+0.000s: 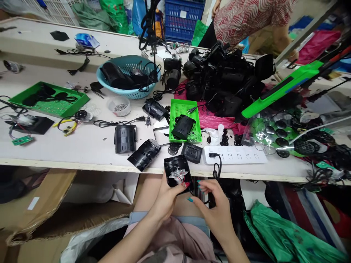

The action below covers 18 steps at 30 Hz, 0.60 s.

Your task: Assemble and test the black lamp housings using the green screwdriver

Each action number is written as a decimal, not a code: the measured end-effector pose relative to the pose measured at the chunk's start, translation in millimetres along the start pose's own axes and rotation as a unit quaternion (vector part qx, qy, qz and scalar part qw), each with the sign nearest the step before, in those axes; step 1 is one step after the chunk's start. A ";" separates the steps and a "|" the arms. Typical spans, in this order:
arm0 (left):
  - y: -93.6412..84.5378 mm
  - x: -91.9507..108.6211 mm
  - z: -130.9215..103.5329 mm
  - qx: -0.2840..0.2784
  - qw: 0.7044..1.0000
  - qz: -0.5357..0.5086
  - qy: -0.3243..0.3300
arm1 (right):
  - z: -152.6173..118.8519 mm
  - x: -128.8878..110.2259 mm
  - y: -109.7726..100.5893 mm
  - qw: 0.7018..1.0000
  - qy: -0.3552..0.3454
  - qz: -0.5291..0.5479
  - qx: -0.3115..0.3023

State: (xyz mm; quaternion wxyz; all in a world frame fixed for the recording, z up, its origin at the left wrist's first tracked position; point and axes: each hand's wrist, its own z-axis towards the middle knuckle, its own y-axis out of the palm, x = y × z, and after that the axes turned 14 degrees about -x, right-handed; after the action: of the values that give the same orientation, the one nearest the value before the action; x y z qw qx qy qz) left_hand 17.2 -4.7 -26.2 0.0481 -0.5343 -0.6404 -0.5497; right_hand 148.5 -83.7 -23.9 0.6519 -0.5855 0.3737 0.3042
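My left hand [170,195] is closed around an open black plastic housing [175,164], held just past the table's front edge. Inside the housing show a clear part and thin wires, red among them; my left thumb lies over its near edge. To the right, my right hand [215,202] has its thumb and fingers apart, with nothing visible between them. A black cord runs close to its fingers, and I cannot tell if they touch it. A black square part [192,152] lies just beyond the housing. A half-open black casing [145,155] and a closed black casing [125,139] rest to the left.
A green tray [198,137] holds another black casing. A white power strip [236,159] lies along the front edge, a black plug in it. Farther back are a blue basket [128,94], a tub of screws [111,109] and piled black devices [230,78]. Someone stands across the table.
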 end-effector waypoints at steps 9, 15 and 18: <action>0.0 -2.2 -3.0 -0.006 1.000 -0.013 0.010 | 40.4 -19.0 -16.1 0.983 -0.136 -0.021 -0.118; -1.2 6.6 -6.6 -0.014 1.000 -0.013 -0.022 | 58.8 -21.7 -20.9 0.967 -0.200 -0.066 -0.146; -5.6 5.4 -6.8 -0.012 0.999 -0.025 -0.031 | 59.7 -27.2 -15.7 0.960 -0.188 -0.053 -0.199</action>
State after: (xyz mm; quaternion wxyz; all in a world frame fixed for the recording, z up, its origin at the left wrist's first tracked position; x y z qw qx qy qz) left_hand 7.2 -5.5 -23.7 0.0081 -0.5354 -0.6481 -0.5415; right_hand 154.9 -25.5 9.5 0.5959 -0.6544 0.1451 0.4423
